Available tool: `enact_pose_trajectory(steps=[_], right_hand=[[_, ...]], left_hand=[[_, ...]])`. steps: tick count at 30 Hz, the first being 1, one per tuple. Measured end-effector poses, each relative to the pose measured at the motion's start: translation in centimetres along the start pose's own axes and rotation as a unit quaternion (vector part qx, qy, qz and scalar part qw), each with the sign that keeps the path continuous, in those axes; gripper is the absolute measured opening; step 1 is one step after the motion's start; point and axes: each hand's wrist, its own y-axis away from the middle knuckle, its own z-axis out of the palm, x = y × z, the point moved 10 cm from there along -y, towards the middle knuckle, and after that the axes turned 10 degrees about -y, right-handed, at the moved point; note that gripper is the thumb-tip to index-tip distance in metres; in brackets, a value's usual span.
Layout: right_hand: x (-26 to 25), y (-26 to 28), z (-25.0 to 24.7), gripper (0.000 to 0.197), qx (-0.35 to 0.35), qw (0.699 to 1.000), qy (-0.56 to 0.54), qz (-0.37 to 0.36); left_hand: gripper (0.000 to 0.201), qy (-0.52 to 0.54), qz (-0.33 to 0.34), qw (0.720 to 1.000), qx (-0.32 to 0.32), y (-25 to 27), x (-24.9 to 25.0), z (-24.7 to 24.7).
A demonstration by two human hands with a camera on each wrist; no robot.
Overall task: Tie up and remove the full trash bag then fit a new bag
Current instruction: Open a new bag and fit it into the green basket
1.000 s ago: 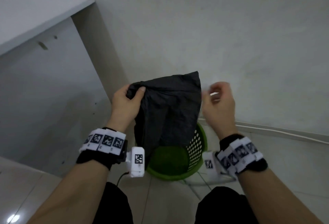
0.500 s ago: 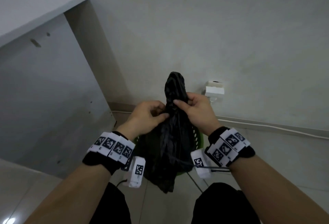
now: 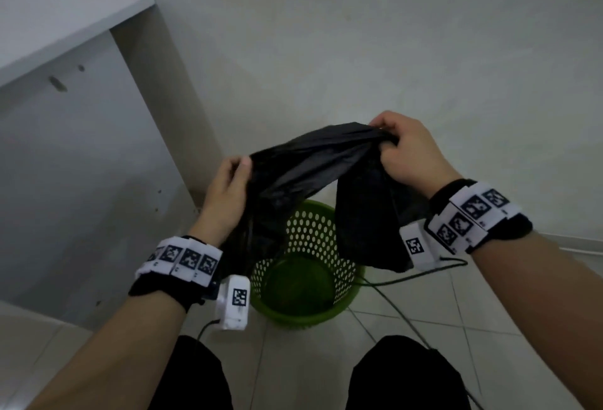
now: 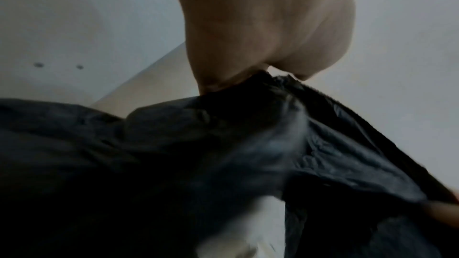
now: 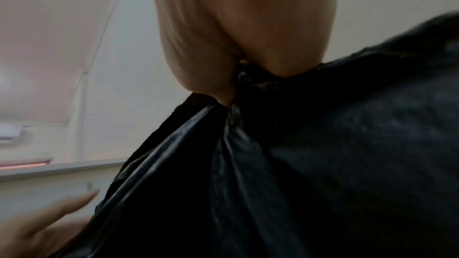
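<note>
- Bag (image 3: 313, 161), black, thin plastic, stretched between both hands, mouth edge pulled wide from left to right.
- Left hand (image 3: 225, 191): fingers and thumb closed on the left edge of bag; in left wrist view, edge pinched at the fingertips (image 4: 223, 79).
- Right hand (image 3: 408, 152): higher than left hand, fingers curled around the bunched right edge of bag; in right wrist view, plastic gathered tight under the fingers (image 5: 206, 77).
- Bag body hanging down in two folds, one below left hand, one below right wrist, lower ends loose in the air.
- Bin (image 3: 303, 266), green, with round holes in the wall, standing on floor (image 3: 408, 338) below and between the hands, upright, inside showing only green.
- Bag above bin; touching the rim or not, cannot tell.
- Wristbands (image 3: 182, 259) with black-white markers on both wrists, small white cameras attached.
- Cable (image 3: 401, 280) running from right wrist across floor, just beside bin.
- White panel (image 3: 81, 161) to the left of left hand, pale wall (image 3: 359, 34) beyond both hands.
</note>
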Motion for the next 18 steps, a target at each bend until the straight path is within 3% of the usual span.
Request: enact_pose_trajectory(steps=[3, 4, 6, 9, 11, 13, 15, 18], right_hand=[[-2.2, -0.9, -0.5, 0.03, 0.008, 0.999, 0.029, -0.036], [-2.6, -1.2, -0.8, 0.031, 0.008, 0.998, 0.04, -0.038], [-2.9, -1.6, -1.8, 0.035, 0.006, 0.997, 0.069, -0.04], [-2.3, -2.1, -4.4, 0.039, 0.023, 0.991, 0.131, -0.026], [-0.9, -2.3, -7.0, 0.033, 0.064, 0.989, 0.135, -0.001], [1.0, -2.2, -9.1, 0.028, 0.092, 0.985, 0.14, 0.031], [2.9, -1.9, -9.8, 0.028, 0.077, 0.982, 0.164, 0.055], [5.0, -1.7, -9.2, 0.028, 0.031, 0.974, 0.209, 0.079]], left_hand=[[0.063, -0.109, 0.052, 0.99, -0.07, 2.3, 0.7, 3.8], [0.066, -0.167, 0.074, 0.979, -0.09, 2.6, 0.3, 5.0], [0.047, -0.253, 0.081, 0.958, -0.108, 2.3, -1.9, 5.8], [0.029, -0.261, 0.019, 0.962, -0.074, 0.3, -5.9, 2.7], [0.016, -0.238, -0.022, 0.968, -0.073, -0.5, -8.4, 0.5], [0.019, -0.122, -0.055, 0.988, -0.077, -0.7, -10.0, -1.1], [0.023, -0.005, -0.072, 0.995, -0.062, -0.4, -9.8, -2.2], [0.017, 0.046, -0.103, 0.993, 0.015, -1.1, -10.9, -3.8]])
